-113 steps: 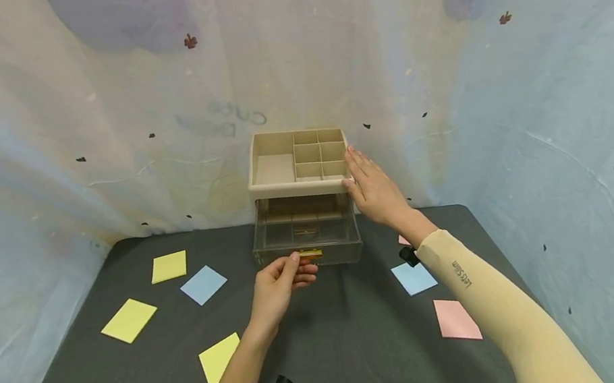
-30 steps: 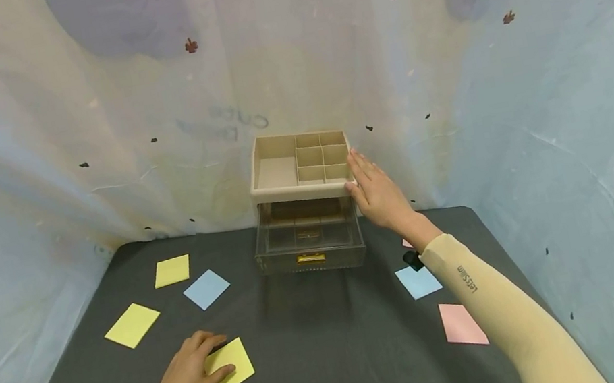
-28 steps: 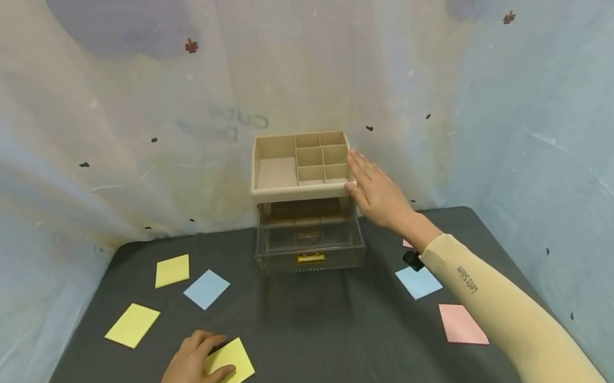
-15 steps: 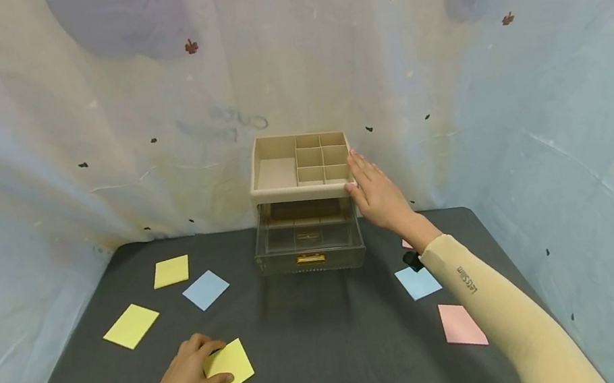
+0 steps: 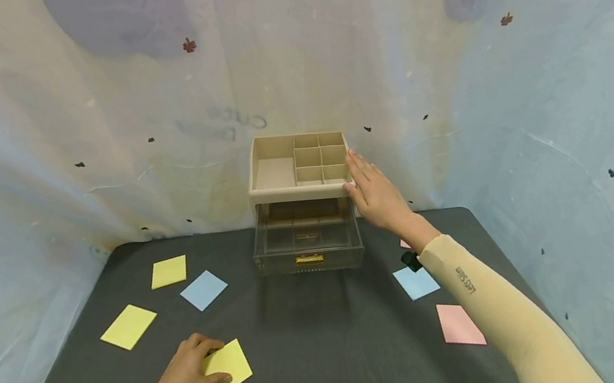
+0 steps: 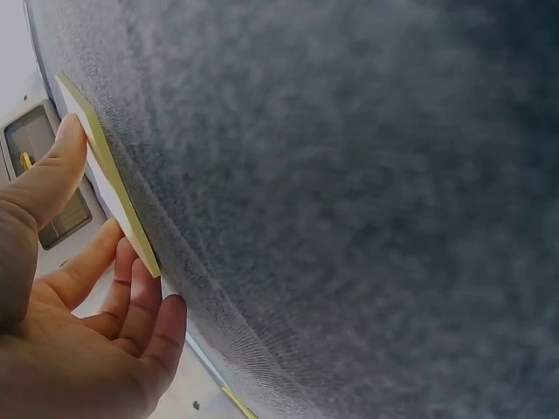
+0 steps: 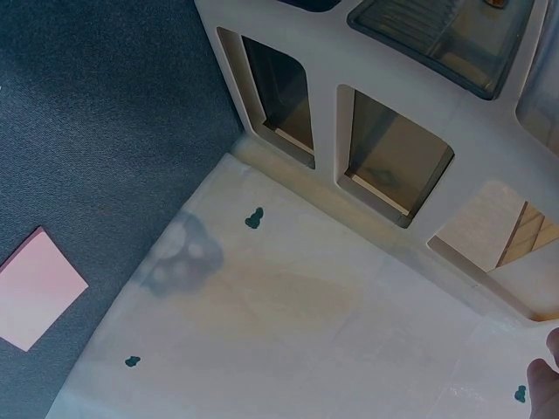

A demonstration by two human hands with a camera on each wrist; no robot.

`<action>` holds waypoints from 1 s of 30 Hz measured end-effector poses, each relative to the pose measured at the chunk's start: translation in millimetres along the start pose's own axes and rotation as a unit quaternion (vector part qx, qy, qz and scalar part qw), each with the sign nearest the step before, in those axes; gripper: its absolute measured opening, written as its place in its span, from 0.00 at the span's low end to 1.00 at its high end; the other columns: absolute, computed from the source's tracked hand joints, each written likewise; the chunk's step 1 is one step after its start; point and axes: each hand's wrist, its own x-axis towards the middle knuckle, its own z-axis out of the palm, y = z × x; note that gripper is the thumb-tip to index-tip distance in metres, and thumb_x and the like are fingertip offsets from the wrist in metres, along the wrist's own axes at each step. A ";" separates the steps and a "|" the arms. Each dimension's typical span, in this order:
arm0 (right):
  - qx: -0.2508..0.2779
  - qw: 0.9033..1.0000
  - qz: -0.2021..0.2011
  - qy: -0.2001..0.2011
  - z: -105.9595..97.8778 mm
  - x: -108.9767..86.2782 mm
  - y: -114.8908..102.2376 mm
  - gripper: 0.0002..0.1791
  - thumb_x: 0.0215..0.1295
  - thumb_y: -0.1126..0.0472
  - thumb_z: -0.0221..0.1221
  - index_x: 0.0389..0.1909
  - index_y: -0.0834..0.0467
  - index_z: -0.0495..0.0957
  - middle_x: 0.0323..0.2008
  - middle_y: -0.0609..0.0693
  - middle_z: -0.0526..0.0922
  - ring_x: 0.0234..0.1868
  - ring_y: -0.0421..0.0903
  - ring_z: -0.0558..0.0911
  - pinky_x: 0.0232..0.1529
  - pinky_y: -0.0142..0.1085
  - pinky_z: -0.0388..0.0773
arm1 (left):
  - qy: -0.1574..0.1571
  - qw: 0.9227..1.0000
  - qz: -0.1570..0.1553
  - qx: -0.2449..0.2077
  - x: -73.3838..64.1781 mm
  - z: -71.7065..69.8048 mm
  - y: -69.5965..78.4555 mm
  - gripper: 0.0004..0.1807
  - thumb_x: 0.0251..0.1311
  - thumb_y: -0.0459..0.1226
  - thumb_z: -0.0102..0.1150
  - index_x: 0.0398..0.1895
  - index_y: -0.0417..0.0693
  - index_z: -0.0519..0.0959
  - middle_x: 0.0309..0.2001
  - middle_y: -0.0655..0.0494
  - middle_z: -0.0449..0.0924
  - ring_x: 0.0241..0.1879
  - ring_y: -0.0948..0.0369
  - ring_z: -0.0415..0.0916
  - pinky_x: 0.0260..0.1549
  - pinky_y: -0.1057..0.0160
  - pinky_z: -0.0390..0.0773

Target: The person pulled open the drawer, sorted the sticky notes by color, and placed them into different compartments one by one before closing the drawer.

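My left hand point(image 5: 184, 376) grips a yellow sticky-note pad point(image 5: 233, 367) on the dark table, thumb at the near side and fingers at the far side. In the left wrist view the thumb and index fingertip meet the edges of the yellow pad point(image 6: 109, 175). Against the right side of a cream desktop organizer point(image 5: 277, 194) my right hand point(image 5: 378, 196) lies flat with straight fingers. A smoky clear drawer point(image 5: 282, 263) with a gold handle point(image 5: 309, 259) sticks out below the organizer's divided top. In the right wrist view only fingertips point(image 7: 543, 384) show, beside the organizer's side openings.
Left on the table lie two more yellow pads, one farther back point(image 5: 168, 272) and one nearer point(image 5: 129, 327), plus a blue pad point(image 5: 204, 290). Right of the organizer are a blue pad point(image 5: 417, 283) and a pink pad point(image 5: 459, 325). A patterned curtain point(image 5: 286, 72) hangs behind.
Since the oldest frame, my left hand has left the drawer handle and come down left to the near yellow pad. Its thumb shifts slightly on the pad. My right hand stays put.
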 end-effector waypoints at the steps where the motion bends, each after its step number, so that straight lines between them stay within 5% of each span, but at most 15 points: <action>1: 0.000 1.000 0.000 0.000 0.4 0.1 0.0 0.37 0.86 0.47 0.39 0.84 0.63 0.42 0.84 0.56 0.42 0.83 0.59 0.49 0.81 0.55 0.48 | -0.001 1.000 -0.002 -0.003 0.2 -0.7 0.8 0.31 0.42 0.48 0.86 0.49 0.45 0.86 0.43 0.56 0.77 0.45 0.56 0.72 0.40 0.54 0.76; 17: -0.001 1.000 0.000 0.001 -0.9 -0.7 0.2 0.37 0.86 0.48 0.39 0.84 0.63 0.42 0.84 0.56 0.42 0.83 0.60 0.50 0.81 0.55 0.48 | -0.007 0.999 -0.015 -0.027 6.7 -5.3 12.7 0.33 0.36 0.42 0.89 0.47 0.43 0.83 0.42 0.55 0.73 0.40 0.60 0.72 0.39 0.56 0.79; 30: -0.003 1.000 -0.002 0.002 1.5 0.2 1.3 0.37 0.86 0.47 0.38 0.84 0.63 0.42 0.84 0.56 0.42 0.83 0.59 0.50 0.81 0.55 0.48 | -0.002 0.998 0.007 -0.063 8.6 -5.5 13.4 0.21 0.48 0.33 0.83 0.46 0.45 0.84 0.41 0.57 0.76 0.40 0.61 0.75 0.40 0.58 0.80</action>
